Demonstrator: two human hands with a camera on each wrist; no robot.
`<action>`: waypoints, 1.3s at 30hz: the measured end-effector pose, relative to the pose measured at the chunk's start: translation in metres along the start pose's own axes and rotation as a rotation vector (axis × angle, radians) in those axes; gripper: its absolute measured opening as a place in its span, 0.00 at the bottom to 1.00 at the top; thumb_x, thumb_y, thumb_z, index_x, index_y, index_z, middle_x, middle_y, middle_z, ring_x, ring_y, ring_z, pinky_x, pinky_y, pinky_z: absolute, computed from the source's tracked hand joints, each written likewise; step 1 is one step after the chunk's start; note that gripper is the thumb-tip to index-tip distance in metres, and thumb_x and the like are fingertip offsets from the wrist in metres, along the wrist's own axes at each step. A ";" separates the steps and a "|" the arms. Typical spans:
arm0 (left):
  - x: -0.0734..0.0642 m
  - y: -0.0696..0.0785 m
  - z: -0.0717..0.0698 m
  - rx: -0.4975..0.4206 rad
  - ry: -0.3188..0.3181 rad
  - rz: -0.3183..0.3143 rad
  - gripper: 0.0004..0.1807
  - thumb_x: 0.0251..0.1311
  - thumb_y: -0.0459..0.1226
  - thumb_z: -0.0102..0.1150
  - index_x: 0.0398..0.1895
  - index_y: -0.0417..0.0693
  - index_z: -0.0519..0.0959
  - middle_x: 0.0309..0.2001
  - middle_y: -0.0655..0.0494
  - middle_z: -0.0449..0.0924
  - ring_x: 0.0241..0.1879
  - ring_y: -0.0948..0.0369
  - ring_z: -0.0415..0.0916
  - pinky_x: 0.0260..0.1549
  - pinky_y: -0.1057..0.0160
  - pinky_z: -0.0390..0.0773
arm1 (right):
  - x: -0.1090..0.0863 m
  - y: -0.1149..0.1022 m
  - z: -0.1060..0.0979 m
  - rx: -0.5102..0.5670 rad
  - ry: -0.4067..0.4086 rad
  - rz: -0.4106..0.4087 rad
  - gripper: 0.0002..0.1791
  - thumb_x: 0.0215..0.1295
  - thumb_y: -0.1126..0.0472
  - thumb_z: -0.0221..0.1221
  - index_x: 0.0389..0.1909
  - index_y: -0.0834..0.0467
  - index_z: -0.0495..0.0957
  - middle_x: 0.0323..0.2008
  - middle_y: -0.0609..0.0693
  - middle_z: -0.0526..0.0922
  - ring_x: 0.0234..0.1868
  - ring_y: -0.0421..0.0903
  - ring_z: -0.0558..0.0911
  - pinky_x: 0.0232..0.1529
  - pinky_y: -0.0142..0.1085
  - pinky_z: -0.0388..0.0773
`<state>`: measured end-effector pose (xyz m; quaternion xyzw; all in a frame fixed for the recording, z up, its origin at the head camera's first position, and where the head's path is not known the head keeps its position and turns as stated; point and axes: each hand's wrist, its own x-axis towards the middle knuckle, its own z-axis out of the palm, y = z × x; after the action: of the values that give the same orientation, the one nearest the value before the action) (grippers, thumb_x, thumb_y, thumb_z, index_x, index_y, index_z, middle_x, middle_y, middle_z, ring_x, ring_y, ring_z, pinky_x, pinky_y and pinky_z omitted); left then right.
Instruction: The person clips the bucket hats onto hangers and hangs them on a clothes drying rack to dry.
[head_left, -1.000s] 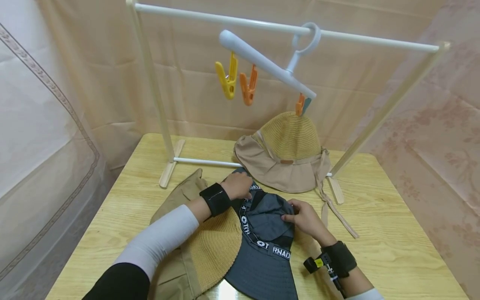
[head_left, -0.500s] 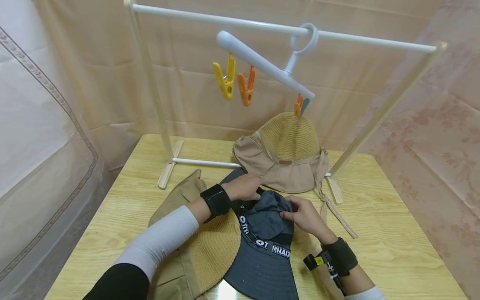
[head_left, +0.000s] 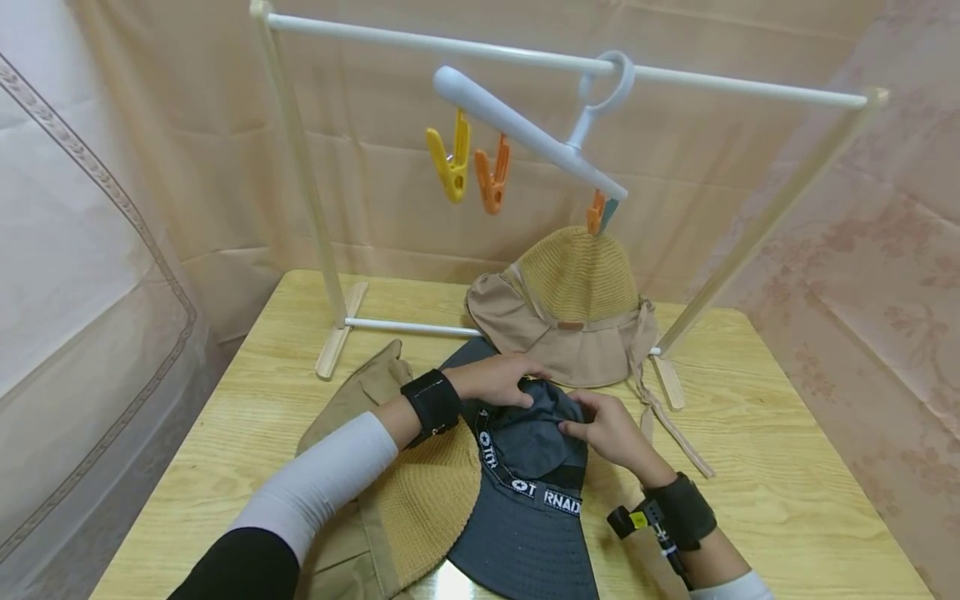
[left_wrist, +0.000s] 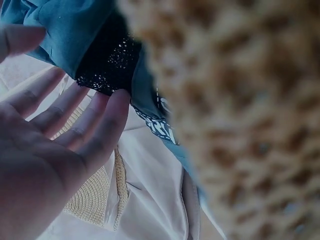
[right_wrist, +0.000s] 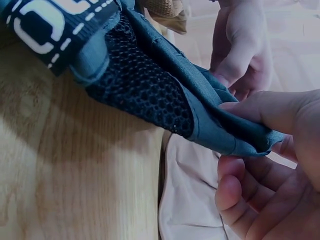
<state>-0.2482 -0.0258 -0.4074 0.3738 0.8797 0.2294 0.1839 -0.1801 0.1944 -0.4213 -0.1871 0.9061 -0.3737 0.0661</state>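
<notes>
A dark grey bucket hat [head_left: 528, 533] with a white-lettered band lies on the table. My right hand [head_left: 611, 429] pinches the right side of its crown between thumb and fingers. Over the far side of the crown is my left hand [head_left: 498, 379]; in the left wrist view its fingers [left_wrist: 107, 125] are fairly straight, with fingertips at the hat's black mesh panel. Under my left forearm lies a tan hat [head_left: 427, 492] with a knitted crown. Behind the hands, a beige sun hat [head_left: 577, 283] with a knitted crown hangs from an orange clip [head_left: 596, 212].
A pale hanger [head_left: 525, 133] hooks over the white rail of a rack [head_left: 375, 33]. Free yellow [head_left: 452, 162] and orange [head_left: 492, 177] clips dangle from it. The sun hat's tie strings [head_left: 678, 429] trail onto the wooden table [head_left: 780, 467].
My left hand has slid right along the far side of the grey hat, from its brim and band toward the crown, and its fingers have straightened. My right hand stays almost still.
</notes>
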 end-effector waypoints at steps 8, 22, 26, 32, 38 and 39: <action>-0.001 -0.001 -0.001 -0.038 -0.022 -0.013 0.28 0.65 0.39 0.56 0.70 0.50 0.67 0.66 0.53 0.72 0.66 0.55 0.69 0.64 0.57 0.68 | 0.000 -0.003 0.000 0.000 0.013 -0.035 0.11 0.58 0.66 0.66 0.43 0.58 0.83 0.33 0.52 0.84 0.28 0.37 0.76 0.30 0.30 0.73; -0.003 -0.003 -0.004 -0.049 0.042 0.033 0.24 0.69 0.41 0.52 0.67 0.50 0.72 0.65 0.53 0.73 0.64 0.56 0.71 0.63 0.57 0.70 | 0.000 -0.008 -0.002 0.005 0.048 -0.097 0.13 0.59 0.67 0.66 0.46 0.59 0.84 0.40 0.56 0.85 0.33 0.37 0.80 0.32 0.30 0.77; -0.004 -0.002 -0.006 -0.068 0.079 0.039 0.22 0.68 0.43 0.56 0.64 0.52 0.75 0.61 0.53 0.75 0.61 0.56 0.72 0.60 0.57 0.72 | 0.000 -0.009 -0.004 0.008 0.067 -0.115 0.14 0.58 0.67 0.66 0.46 0.60 0.84 0.41 0.56 0.86 0.32 0.35 0.79 0.32 0.30 0.77; -0.003 -0.003 -0.008 -0.078 0.151 0.063 0.16 0.66 0.44 0.59 0.54 0.53 0.82 0.53 0.55 0.79 0.54 0.59 0.74 0.56 0.59 0.73 | -0.003 -0.012 -0.008 0.034 0.082 -0.126 0.14 0.58 0.67 0.66 0.46 0.61 0.84 0.43 0.57 0.86 0.33 0.34 0.80 0.32 0.30 0.77; 0.000 -0.001 -0.012 -0.056 0.206 0.098 0.10 0.65 0.43 0.60 0.44 0.52 0.85 0.46 0.58 0.84 0.48 0.62 0.77 0.52 0.63 0.75 | -0.005 -0.016 -0.009 0.069 0.127 -0.123 0.13 0.57 0.68 0.67 0.44 0.62 0.84 0.37 0.56 0.86 0.30 0.33 0.78 0.30 0.29 0.76; 0.000 0.000 -0.013 -0.053 0.209 0.098 0.10 0.65 0.43 0.60 0.44 0.52 0.85 0.46 0.58 0.84 0.47 0.63 0.78 0.51 0.63 0.75 | -0.005 -0.016 -0.009 0.070 0.139 -0.124 0.13 0.56 0.68 0.67 0.44 0.62 0.84 0.36 0.56 0.86 0.29 0.32 0.77 0.30 0.29 0.75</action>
<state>-0.2546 -0.0292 -0.3967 0.3854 0.8684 0.2991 0.0894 -0.1735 0.1918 -0.4036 -0.2139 0.8816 -0.4205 -0.0138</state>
